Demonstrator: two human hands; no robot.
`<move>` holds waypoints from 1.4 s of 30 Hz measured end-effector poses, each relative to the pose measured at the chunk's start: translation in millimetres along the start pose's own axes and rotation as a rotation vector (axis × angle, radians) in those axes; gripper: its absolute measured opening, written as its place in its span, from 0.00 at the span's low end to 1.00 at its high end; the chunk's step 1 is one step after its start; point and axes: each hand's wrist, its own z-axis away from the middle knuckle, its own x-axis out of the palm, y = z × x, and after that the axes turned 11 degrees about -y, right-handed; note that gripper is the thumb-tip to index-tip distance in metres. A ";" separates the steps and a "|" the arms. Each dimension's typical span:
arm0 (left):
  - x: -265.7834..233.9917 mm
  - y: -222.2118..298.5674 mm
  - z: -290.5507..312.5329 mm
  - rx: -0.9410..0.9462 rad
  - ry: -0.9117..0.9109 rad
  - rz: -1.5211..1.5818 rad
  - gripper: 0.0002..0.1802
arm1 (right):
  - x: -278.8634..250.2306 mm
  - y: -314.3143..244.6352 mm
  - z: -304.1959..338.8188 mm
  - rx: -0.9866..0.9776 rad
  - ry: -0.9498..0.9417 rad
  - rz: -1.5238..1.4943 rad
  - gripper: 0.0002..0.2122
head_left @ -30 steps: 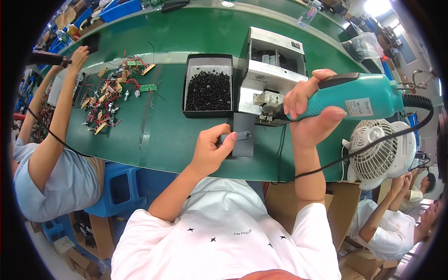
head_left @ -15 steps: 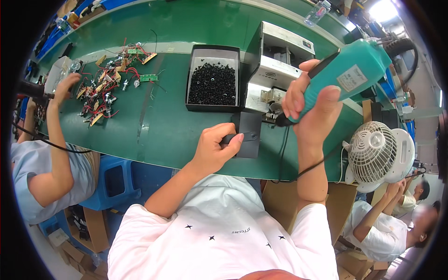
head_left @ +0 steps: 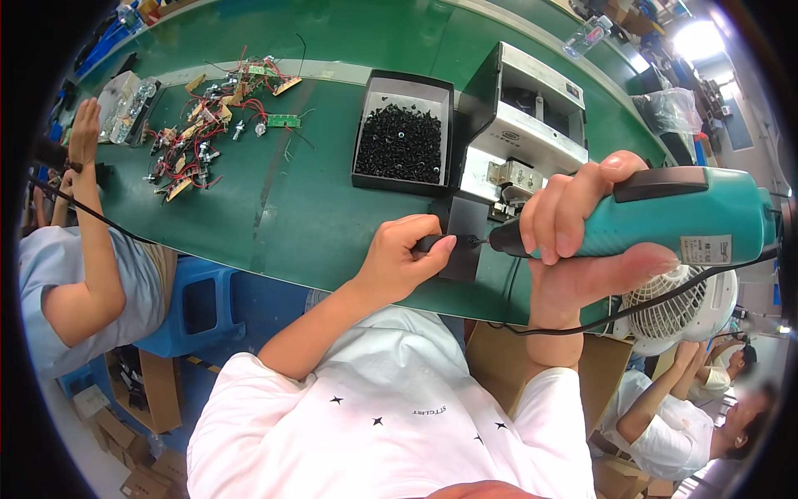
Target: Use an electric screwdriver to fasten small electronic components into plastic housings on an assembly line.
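Over the smooth green surface (head_left: 316, 224), the right hand (head_left: 573, 273) grips a teal, black-nosed electric screwdriver (head_left: 677, 218), its bit at the end of a slim dark part (head_left: 427, 243) in the left hand (head_left: 401, 256).

Bright indoor light overall; lamp (head_left: 698, 40) at upper right blown out to white. White shirt (head_left: 391, 399) nearly washed out. Green surface (head_left: 324, 212) evenly lit, faint sheen toward back. Middle fairly crisp; rim softer. Fisheye bends surface's front edge into curve (black vignette swallows corners). Co-worker's head (head_left: 755, 407) at right blurred.
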 end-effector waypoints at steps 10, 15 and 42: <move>-0.5 -0.5 -0.3 0.015 0.001 -0.011 0.09 | 10.8 5.6 2.2 0.108 0.025 0.083 0.34; -1.5 -1.9 1.6 0.023 0.000 -0.058 0.10 | 15.0 5.2 0.2 0.168 0.011 0.136 0.34; -185.7 12.4 -211.9 0.213 0.272 -0.878 0.15 | -79.2 -58.7 79.1 0.206 -0.151 -0.247 0.31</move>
